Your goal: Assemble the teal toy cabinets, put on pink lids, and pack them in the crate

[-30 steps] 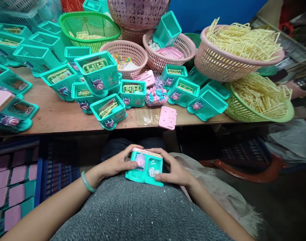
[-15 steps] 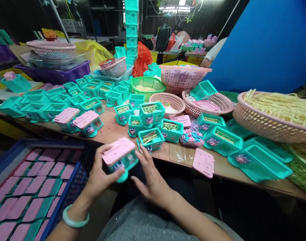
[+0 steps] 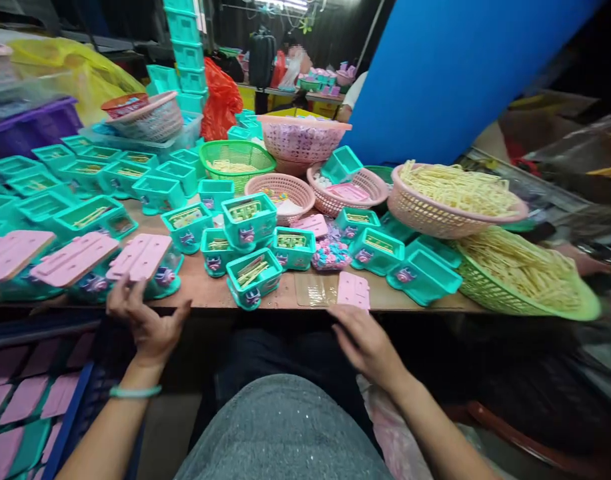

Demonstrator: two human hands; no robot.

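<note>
My left hand is open, fingers spread, at the front of a teal plastic box with a pink lid. Its fingertips are at the lid's near edge; I cannot tell whether they touch. Two more pink-lidded boxes stand left of it. At the table's front edge my right hand is open, fingers stretched beside a loose pink lid. Between the hands, a teal box with yellowish sticks sits before several similar open boxes.
A clear plastic bag of pink and blue pieces lies mid-table. Behind are a green basket and pink baskets. At right, a pink basket holds pale strands. A blue crate with pink-lidded boxes is low left. Someone's arm shows behind.
The pink-lidded box from my left hand now stands on the table beside two others, let go. My right hand has moved right to the loose lid. The view has turned right.
</note>
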